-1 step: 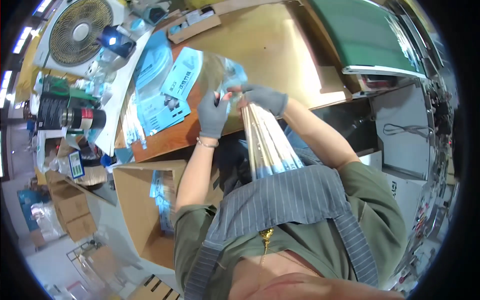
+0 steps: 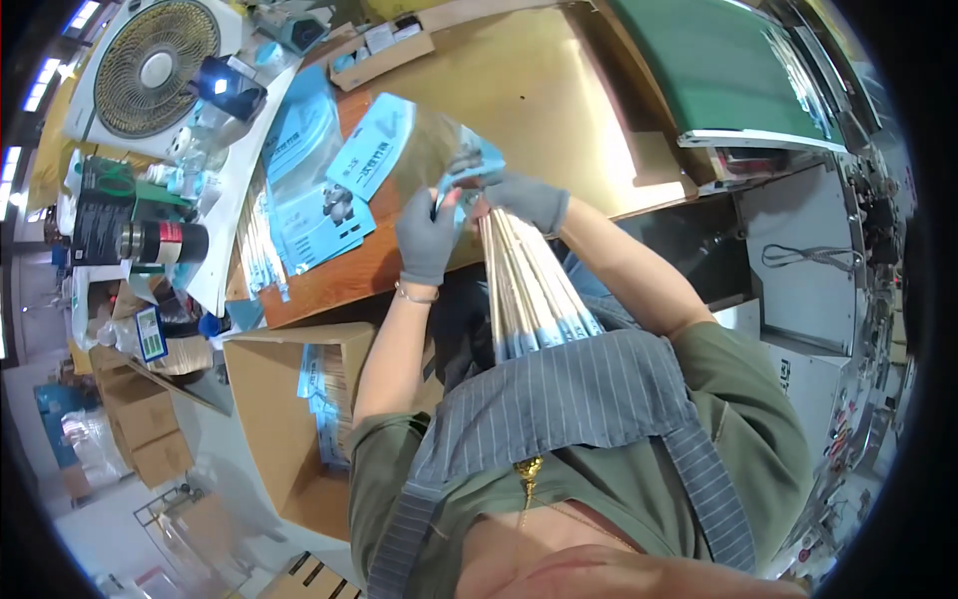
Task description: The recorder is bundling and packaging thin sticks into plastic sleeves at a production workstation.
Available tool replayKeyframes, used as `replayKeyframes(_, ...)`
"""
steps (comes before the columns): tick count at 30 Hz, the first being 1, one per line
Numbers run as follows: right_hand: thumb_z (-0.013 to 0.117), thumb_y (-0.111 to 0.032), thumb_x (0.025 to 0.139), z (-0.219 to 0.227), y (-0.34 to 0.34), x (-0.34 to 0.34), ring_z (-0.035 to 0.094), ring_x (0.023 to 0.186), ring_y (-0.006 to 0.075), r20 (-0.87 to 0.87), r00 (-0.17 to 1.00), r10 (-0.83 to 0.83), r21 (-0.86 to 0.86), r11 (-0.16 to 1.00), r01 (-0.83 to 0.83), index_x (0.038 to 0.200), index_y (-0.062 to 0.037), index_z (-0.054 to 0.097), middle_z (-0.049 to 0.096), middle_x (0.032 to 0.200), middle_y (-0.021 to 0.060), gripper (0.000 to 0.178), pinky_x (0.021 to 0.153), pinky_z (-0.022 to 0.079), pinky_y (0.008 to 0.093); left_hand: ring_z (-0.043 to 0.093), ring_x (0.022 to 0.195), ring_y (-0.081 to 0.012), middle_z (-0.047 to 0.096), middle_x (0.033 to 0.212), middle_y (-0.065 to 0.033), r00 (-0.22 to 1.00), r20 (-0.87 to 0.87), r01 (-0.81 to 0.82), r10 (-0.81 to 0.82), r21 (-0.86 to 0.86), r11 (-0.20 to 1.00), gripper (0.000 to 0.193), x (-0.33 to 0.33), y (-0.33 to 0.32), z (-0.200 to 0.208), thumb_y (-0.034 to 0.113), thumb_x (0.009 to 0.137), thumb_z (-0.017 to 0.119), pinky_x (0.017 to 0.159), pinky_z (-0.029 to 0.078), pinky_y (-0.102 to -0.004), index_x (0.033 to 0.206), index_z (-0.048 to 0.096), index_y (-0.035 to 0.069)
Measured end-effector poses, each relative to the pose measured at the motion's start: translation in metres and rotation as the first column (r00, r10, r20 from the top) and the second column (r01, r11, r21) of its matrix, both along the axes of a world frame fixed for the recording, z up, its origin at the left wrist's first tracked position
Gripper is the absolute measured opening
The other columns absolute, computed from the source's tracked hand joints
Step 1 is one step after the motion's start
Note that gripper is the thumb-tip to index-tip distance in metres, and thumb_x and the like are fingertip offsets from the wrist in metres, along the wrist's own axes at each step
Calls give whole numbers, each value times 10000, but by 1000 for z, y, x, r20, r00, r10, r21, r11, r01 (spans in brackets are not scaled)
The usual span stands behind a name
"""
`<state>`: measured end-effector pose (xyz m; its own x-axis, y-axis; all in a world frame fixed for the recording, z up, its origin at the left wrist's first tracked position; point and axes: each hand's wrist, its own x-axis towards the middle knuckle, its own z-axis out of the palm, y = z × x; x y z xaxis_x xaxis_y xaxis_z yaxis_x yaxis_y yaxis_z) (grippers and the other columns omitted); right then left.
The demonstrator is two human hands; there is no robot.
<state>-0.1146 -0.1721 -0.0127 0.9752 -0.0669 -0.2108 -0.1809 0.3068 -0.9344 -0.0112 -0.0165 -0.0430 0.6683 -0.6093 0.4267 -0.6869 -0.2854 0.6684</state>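
My left hand (image 2: 427, 238), in a grey glove with bare fingertips, pinches the mouth of a clear plastic bag with blue printed panels (image 2: 371, 155). That bag stretches away over the table, its far end lying on other bags. A fanned bundle of paper-wrapped chopsticks (image 2: 529, 285) is gripped at its upper end by my right hand (image 2: 529, 203), gloved the same way. The bundle's blue-marked ends point down against my apron. Both hands meet at the bag's mouth; some fingertips are hidden there. Flat blue bags (image 2: 324, 222) lie left of my left hand.
More wrapped sticks (image 2: 261, 250) lie at the left edge of the wooden table (image 2: 319, 298). Below it stands an open cardboard box (image 2: 261, 409) with blue packs inside. A fan (image 2: 155, 70) and a black thermos (image 2: 165, 242) are far left; a green belt surface (image 2: 718, 70) is far right.
The bag's blue flap by my fingers has spread and shifted slightly to the right. My left fingertips have edged toward the bundle; both hands keep their grip.
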Motion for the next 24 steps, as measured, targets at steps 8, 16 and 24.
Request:
replayKeyframes(8, 521, -255, 850, -12, 10, -8, 621, 666, 171, -230, 963, -138, 130, 977, 171, 846, 11, 640, 642, 757, 117, 292, 641, 514, 316, 638, 723, -319, 657, 850, -158, 985, 153, 96, -80, -98, 991, 253, -57, 6, 22, 207, 922, 565, 612, 494, -388, 1082, 616, 18)
replayKeyframes(16, 475, -432, 945, -46, 12, -45, 635, 744, 149, -71, 997, -19, 511, 858, 53, 986, 4, 604, 660, 825, 117, 457, 670, 518, 282, 658, 804, -289, 667, 913, -172, 977, -175, 85, -119, -187, 979, 223, -80, 2, 6, 116, 911, 547, 701, 505, -346, 1093, 632, 19)
replayKeyframes(24, 579, -264, 895, -56, 9, -48, 669, 790, 183, -235, 969, -72, 698, 682, 220, 1030, -1, 604, 675, 909, 103, 296, 743, 549, 332, 512, 1076, -191, 553, 1171, -104, 498, -857, -211, -136, -272, 939, 499, -68, 2, -51, 366, 973, 459, 975, 387, -314, 1269, 464, -36)
